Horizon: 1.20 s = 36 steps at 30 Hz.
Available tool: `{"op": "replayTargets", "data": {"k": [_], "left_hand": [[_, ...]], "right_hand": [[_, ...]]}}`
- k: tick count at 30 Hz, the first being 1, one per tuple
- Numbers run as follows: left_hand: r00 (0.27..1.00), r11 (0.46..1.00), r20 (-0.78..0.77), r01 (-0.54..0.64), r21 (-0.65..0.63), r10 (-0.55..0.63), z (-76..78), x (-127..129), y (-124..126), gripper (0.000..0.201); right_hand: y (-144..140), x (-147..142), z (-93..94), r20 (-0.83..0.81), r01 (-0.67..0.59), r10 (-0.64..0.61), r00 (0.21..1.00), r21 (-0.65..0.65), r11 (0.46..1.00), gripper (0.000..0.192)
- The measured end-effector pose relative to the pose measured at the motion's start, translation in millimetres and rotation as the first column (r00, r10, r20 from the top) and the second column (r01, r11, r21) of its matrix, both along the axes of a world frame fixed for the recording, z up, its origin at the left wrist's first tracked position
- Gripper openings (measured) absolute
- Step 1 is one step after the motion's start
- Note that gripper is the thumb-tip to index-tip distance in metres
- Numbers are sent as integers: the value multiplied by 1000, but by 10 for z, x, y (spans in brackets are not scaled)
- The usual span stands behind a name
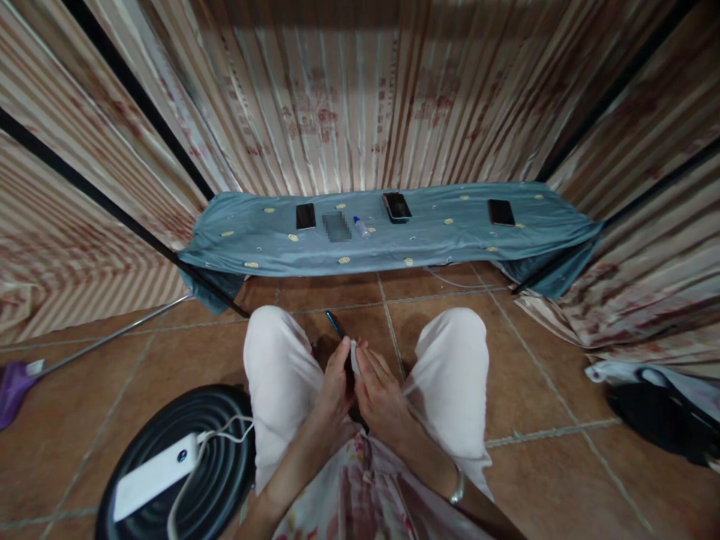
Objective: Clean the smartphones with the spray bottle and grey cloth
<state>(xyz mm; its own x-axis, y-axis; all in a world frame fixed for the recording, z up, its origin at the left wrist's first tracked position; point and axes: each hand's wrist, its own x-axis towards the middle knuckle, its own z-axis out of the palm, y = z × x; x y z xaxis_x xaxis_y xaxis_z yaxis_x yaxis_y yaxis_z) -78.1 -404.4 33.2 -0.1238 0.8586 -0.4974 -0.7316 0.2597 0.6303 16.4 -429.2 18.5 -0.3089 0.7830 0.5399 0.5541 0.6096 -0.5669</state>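
Both hands are closed around things above the lap: the left hand (336, 379) grips one dark phone (336, 324), the right hand (379, 390) pinches one pale cloth (355, 358). Beyond the knees, the cloth-covered bench (247, 232) carries three phones (305, 216) and one small bottle (361, 227), above tiled floor (534, 390), before striped curtains (349, 97).

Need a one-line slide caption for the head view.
Seated person's left hand holds a phone edge-up while the right hand presses a pale cloth against it.

Dim, warm light from above; the curtains (360, 97) bow hard at the edges, a blurred patch (336, 226) sits on the surface (439, 232), and soft shadows pool on the floor (540, 390).
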Motion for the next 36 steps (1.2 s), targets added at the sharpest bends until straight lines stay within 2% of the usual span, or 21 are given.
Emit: {"op": "replayTargets", "data": {"k": [6, 10, 14, 21, 26, 30, 36], "left_hand": [[997, 991, 57, 52, -121, -46, 183, -179, 10, 45], [992, 993, 123, 44, -111, -30, 281, -241, 9, 57], [987, 996, 160, 30, -82, -17, 307, -232, -8, 57], [996, 987, 68, 67, -144, -58, 198, -161, -87, 65], [998, 996, -42, -48, -75, 45, 114, -66, -135, 51], [996, 997, -48, -73, -25, 71, 155, 4, -149, 48], [999, 998, -24, 33, -49, -34, 241, 1, -158, 46]], "right_hand": [[-111, 4, 201, 33, -155, 156, 987, -40, 987, 62], [-176, 55, 239, 65, -247, 251, 966, -69, 967, 58], [-194, 110, 216, 90, -295, 302, 949, -90, 951, 53], [8, 104, 205, 112, -237, 246, 963, -86, 968, 56], [240, 58, 237, 120, -250, 253, 960, -39, 967, 57], [422, 22, 259, 105, -256, 257, 961, -21, 966, 57], [625, -15, 293, 73, -226, 228, 971, -36, 974, 58]]}}
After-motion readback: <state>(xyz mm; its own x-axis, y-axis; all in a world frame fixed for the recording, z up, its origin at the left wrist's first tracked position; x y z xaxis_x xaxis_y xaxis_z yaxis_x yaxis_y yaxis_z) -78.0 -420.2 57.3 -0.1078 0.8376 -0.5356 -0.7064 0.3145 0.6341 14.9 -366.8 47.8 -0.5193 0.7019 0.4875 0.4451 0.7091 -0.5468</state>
